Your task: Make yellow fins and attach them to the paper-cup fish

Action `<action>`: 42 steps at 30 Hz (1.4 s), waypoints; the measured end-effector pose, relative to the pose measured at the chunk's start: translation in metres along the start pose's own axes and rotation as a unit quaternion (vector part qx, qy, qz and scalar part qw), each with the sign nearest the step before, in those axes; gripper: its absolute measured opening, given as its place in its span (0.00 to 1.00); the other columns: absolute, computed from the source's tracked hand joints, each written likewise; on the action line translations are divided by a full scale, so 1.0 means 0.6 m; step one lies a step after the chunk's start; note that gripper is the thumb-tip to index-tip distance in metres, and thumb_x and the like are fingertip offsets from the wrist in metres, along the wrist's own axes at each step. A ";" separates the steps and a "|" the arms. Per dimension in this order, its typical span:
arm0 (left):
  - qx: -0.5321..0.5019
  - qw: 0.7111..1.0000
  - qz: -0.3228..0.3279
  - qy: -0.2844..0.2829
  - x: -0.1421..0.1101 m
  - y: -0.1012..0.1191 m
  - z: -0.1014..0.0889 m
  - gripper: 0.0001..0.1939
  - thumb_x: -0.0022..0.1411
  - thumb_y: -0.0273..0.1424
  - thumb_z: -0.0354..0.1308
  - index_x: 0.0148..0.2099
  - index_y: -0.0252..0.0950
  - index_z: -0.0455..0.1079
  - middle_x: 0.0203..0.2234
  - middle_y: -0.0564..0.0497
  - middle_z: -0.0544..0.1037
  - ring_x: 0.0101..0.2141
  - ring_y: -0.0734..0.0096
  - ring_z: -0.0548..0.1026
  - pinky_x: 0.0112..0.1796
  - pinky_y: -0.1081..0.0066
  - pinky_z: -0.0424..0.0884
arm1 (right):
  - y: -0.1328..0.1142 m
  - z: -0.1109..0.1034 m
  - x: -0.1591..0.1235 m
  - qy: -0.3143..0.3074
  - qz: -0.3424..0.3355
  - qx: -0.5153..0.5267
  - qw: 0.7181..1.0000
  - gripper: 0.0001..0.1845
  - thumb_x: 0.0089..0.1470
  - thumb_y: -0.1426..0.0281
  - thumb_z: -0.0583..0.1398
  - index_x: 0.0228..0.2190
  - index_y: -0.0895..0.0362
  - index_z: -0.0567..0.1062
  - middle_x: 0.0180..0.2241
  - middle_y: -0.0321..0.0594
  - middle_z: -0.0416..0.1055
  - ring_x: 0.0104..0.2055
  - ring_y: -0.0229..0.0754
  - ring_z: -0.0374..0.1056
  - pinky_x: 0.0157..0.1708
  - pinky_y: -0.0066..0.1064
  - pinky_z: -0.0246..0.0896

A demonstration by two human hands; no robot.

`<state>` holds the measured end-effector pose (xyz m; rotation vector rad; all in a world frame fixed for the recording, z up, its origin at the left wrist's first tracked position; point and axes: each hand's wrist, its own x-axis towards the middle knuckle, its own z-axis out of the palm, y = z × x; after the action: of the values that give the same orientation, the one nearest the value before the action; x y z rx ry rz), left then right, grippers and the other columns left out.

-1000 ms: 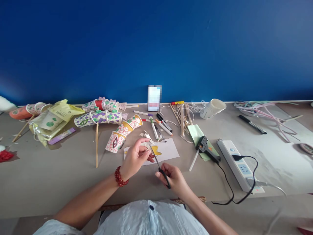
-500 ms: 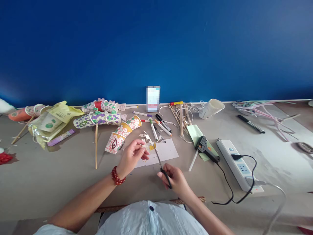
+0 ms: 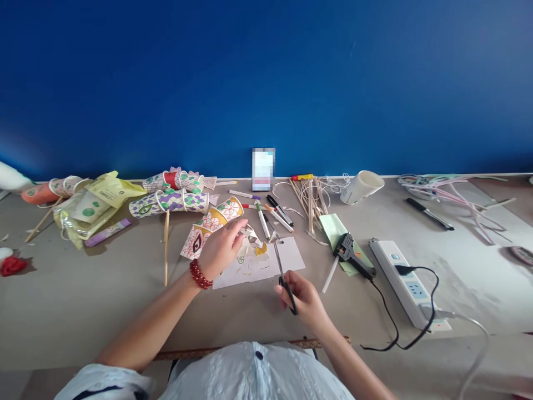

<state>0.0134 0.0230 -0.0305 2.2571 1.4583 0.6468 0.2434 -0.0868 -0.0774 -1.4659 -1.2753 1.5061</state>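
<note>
My right hand point(image 3: 306, 297) is closed around the black handles of a pair of scissors point(image 3: 287, 289), whose blades point away over white paper point(image 3: 293, 253). My left hand point(image 3: 220, 247) is stretched out above the left part of that paper, fingers extended, with nothing visible in it. White paper scraps point(image 3: 253, 238) lie just beyond its fingers. A small yellow cut piece point(image 3: 261, 249) rests on the paper between my hands. Partly behind my left hand is a figure of joined paper cups point(image 3: 214, 219) with red scales, yellow patches and a drawn eye.
Several markers point(image 3: 262, 221) and wooden sticks point(image 3: 310, 203) lie behind the paper. A hot glue gun point(image 3: 352, 255) sits on green paper beside a power strip point(image 3: 408, 283). A phone point(image 3: 263, 169) leans against the blue wall. Other cup figures point(image 3: 169, 203) are at the left.
My left hand has let go of a small paper piece and moved left and away from me. The scissors in my right hand have shifted right, off the yellow piece.
</note>
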 end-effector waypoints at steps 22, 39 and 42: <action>0.171 0.982 0.057 -0.048 -0.071 0.001 0.025 0.13 0.67 0.30 0.56 0.54 0.38 0.68 0.51 0.44 0.75 0.47 0.55 0.76 0.44 0.59 0.73 | 0.009 0.005 0.003 -0.003 -0.017 0.015 1.000 0.25 0.54 0.49 0.63 0.25 0.52 0.58 0.17 0.28 0.62 0.20 0.35 0.56 0.22 0.27 0.47; 0.150 0.978 0.103 -0.102 0.005 0.019 0.091 0.12 0.65 0.38 0.59 0.45 0.36 0.70 0.41 0.43 0.73 0.43 0.53 0.72 0.44 0.56 0.70 | 0.006 -0.001 0.004 0.020 -0.010 0.031 0.999 0.27 0.52 0.46 0.62 0.24 0.52 0.58 0.17 0.29 0.62 0.20 0.35 0.56 0.23 0.28 0.48; 0.127 0.982 0.099 -0.101 0.006 0.013 0.094 0.07 0.65 0.30 0.56 0.45 0.38 0.71 0.41 0.45 0.72 0.43 0.56 0.71 0.45 0.57 0.70 | 0.007 -0.002 0.002 0.028 -0.012 0.033 0.999 0.26 0.52 0.46 0.62 0.24 0.52 0.58 0.16 0.29 0.62 0.20 0.36 0.57 0.23 0.28 0.48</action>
<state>0.0522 0.0200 -0.0720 2.6007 1.2914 0.2859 0.2451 -0.0866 -0.0814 -1.4357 -1.1951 1.4684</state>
